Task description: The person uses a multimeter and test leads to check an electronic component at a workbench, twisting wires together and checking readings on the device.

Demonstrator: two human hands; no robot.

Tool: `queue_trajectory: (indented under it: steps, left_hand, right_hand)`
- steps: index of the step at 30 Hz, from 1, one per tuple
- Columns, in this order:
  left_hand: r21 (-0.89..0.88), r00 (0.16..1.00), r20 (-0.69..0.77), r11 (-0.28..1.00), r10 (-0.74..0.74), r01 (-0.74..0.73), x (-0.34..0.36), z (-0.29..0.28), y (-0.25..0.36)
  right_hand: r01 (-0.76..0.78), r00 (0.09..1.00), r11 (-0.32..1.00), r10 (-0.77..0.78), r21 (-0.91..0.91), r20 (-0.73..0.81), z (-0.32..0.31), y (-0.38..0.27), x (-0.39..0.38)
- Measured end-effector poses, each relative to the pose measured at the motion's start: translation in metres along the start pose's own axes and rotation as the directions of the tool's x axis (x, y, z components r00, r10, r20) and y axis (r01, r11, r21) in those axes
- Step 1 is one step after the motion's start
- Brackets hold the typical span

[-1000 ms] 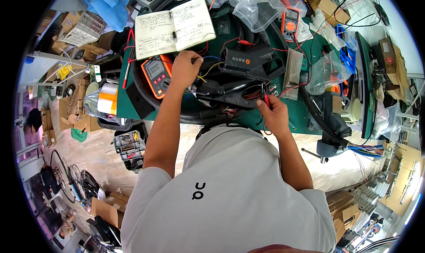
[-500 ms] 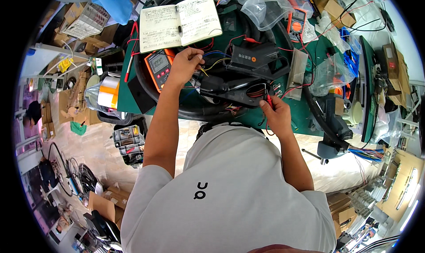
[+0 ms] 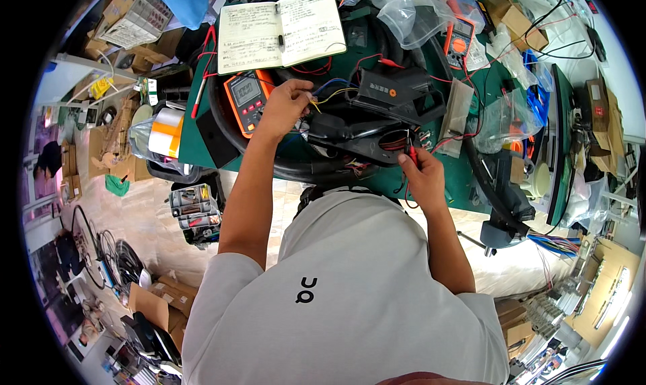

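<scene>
From my remote post, I see a green bench (image 3: 459, 184) bearing a black housing (image 3: 356, 149). Beside its right end, the right hand (image 3: 425, 176) pinches a red probe (image 3: 412, 155), long axis running forward, tip away from the body; the left hand (image 3: 279, 113) seemingly pinches a yellow wire (image 3: 334, 93). I'd hold both steady, fingers behind the tip.

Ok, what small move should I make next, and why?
I'd probably bring the red probe in your right hand toward the yellow wire: your left hand is right by that wire, while the probe is apart from it, and the orange meter sits close by.
</scene>
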State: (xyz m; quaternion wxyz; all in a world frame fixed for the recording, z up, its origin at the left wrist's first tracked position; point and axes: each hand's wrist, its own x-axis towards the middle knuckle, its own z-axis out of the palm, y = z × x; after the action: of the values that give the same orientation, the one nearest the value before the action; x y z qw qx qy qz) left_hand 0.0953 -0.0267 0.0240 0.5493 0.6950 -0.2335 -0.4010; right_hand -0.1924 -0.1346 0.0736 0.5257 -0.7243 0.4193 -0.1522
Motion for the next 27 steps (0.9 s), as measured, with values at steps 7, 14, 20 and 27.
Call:
queue_trajectory:
  steps: [7, 14, 20, 27]
  left_hand:
    - [-0.086, 0.995, 0.093, 0.995, -0.035, 0.043, -0.004, 0.0, -0.002]
    - [0.105, 0.982, 0.098, 0.983, -0.16, 0.15, 0.036, 0.023, 0.014]
    - [0.111, 0.956, 0.144, 0.964, -0.255, 0.24, 0.066, 0.035, 0.005]
    - [-0.059, 0.95, 0.135, 0.955, -0.282, 0.292, 0.063, 0.05, -0.006]
  right_hand:
    - [-0.018, 1.0, 0.999, 0.018, 0.036, 0.0, 0.001, 0.004, 0.001]
    - [-0.03, 0.999, 0.999, 0.029, 0.026, 0.018, 0.001, 0.012, -0.001]
    - [-0.027, 1.0, 1.0, 0.027, 0.013, 0.012, 0.002, 0.012, -0.005]
    - [-0.051, 0.999, 0.998, 0.051, 0.026, -0.002, 0.001, 0.014, -0.009]
